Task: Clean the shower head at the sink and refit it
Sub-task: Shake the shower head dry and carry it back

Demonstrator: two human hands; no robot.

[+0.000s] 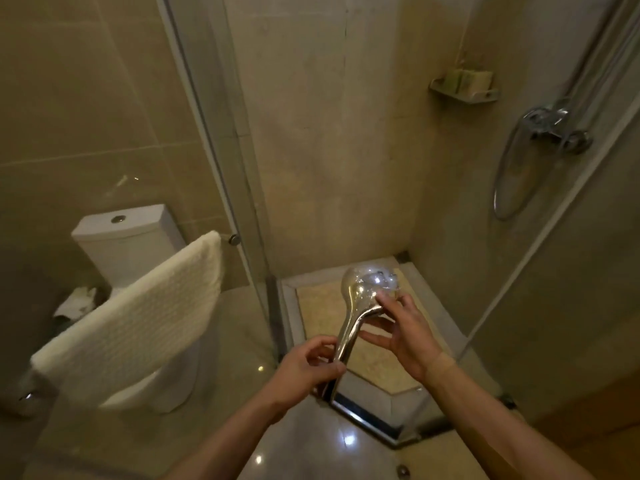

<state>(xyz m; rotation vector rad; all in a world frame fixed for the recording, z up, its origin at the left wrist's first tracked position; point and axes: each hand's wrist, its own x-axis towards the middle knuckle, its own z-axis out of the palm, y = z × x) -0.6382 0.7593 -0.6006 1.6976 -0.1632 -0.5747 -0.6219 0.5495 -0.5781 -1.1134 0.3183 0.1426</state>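
Observation:
A chrome shower head (363,289) with a long handle is held out in front of me over the shower tray. My left hand (308,367) is closed around the bottom end of the handle. My right hand (403,332) has its fingers spread, with the fingertips touching the neck just under the round head. The head faces away and down, so its spray face is hidden. On the right wall sits the chrome shower mixer (554,128), and a shower hose (509,178) hangs from it in a loop.
A glass shower screen (221,161) stands left of the stall, with a white towel (138,320) on its bar. Behind it is a white toilet (128,244). A soap shelf (465,88) hangs on the wall. The stall's raised threshold (370,417) lies below my hands.

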